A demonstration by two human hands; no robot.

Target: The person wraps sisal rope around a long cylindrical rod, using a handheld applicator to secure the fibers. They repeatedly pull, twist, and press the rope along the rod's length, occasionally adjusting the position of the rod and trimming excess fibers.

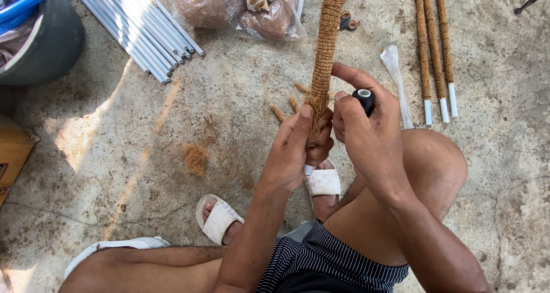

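Observation:
A pole wrapped in brown coir fibre (327,35) runs from the top of the view down to my hands. My left hand (295,150) is closed around its lower, frayed end, thumb pointing up along the fibre; a bit of white pipe shows under the fist. My right hand (366,135) sits just right of the pole and holds a black spool of thread (364,100) between thumb and fingers. Whether thread runs from spool to pole is too fine to see.
Three finished coir poles with white tips (435,52) lie at upper right beside a clear plastic strip (395,81). Bags of coir fibre (240,6) and scissors (347,21) lie at the top, white pipes (140,26) and a dark tub (40,41) upper left, loose fibre (196,158) on the concrete.

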